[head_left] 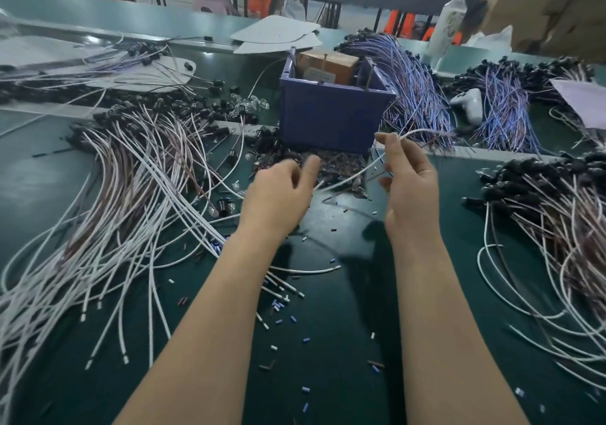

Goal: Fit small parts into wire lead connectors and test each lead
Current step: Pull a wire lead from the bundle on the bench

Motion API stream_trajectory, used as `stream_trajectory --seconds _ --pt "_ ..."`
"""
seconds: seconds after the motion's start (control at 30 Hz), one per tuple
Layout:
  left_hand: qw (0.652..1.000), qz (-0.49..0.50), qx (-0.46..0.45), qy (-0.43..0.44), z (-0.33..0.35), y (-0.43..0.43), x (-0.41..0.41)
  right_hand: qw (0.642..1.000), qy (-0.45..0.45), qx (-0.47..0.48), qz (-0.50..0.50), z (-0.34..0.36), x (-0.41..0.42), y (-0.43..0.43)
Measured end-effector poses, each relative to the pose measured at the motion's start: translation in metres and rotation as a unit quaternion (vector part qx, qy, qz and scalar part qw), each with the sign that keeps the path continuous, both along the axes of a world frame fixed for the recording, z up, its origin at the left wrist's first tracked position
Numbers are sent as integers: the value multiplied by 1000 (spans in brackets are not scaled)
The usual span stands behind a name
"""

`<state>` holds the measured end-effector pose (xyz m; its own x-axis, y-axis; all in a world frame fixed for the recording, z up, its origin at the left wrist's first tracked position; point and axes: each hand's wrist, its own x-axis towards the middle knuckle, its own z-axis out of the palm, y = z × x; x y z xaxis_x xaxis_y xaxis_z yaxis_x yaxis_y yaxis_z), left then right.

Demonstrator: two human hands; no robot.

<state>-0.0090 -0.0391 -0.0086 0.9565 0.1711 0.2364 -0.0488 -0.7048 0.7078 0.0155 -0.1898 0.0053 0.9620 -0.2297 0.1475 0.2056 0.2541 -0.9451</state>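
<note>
My right hand (408, 182) is raised above the green table (344, 293) and pinches a white wire lead (347, 180). The lead arcs from the fingertips up toward the right and trails down toward my left hand. My left hand (278, 191) hovers over a heap of small dark parts (337, 165) in front of a blue box (331, 119), fingers loosely curled; whether it holds a part is unclear. Brown and white leads with black connectors lie in a fan at the left (131, 201) and in a pile at the right (557, 214).
Blue and purple leads (416, 86) lie behind the box, with a white game controller (469, 103) among them. Clear bulbs (249, 104) sit left of the box. Cut sleeve bits (288, 319) litter the table near me. A white bottle (446, 21) stands at the back.
</note>
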Motion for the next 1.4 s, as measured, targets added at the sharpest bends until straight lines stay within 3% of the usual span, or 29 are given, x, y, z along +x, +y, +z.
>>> stream_trajectory --seconds 0.1,0.23,0.33,0.43,0.57,0.63,0.7,0.77,0.83,0.9,0.97,1.03,1.13,1.2,1.23,1.3,1.33,1.4 --pt "998 25 -11 -55 -1 0 5 996 -41 -80 -14 2 -4 1" --pt "991 -122 51 19 -5 -21 4 998 -5 20 65 4 -7 6" --pt "986 -151 50 59 -9 -27 1 996 3 58 74 2 -7 6" --pt "995 -98 0 -3 -5 -17 0 996 30 83 -4 -1 -2 3" --pt "999 -2 36 -37 -2 0 4 985 91 109 -97 -8 4 -7" --pt "993 48 93 -49 -2 7 6 983 130 -14 -130 -13 5 -13" --pt "986 106 97 -85 1 11 5 952 152 -218 -152 -15 4 -18" --pt "980 129 79 -131 4 10 3 914 96 -346 -189 -9 -1 -15" --pt "978 90 82 -172 8 3 1 899 -63 -392 -186 3 -9 -4" --pt "975 32 89 -201 10 -8 -3 877 -154 -451 -64 9 -13 10" --pt "968 35 103 -225 8 -14 -5 874 -135 -463 55 6 -15 22" --pt "958 105 95 -251 6 -14 -5 891 -112 -436 58 -1 -15 26" --pt "946 168 -14 -276 9 -7 -2 934 -34 -352 57 -6 -12 27" --pt "946 145 -209 -202 12 -5 3 950 34 -280 132 -5 -12 28" --pt "923 119 -339 -141 15 -5 4 944 54 -274 175 -5 -13 29" --pt "838 57 -539 -66 18 -6 7 908 72 -338 236 -5 -16 29" --pt "824 44 -561 -61 19 -5 7 889 74 -378 248 -5 -18 28" --pt "848 25 -525 -75 16 -1 8 881 62 -404 240 -3 -18 28"
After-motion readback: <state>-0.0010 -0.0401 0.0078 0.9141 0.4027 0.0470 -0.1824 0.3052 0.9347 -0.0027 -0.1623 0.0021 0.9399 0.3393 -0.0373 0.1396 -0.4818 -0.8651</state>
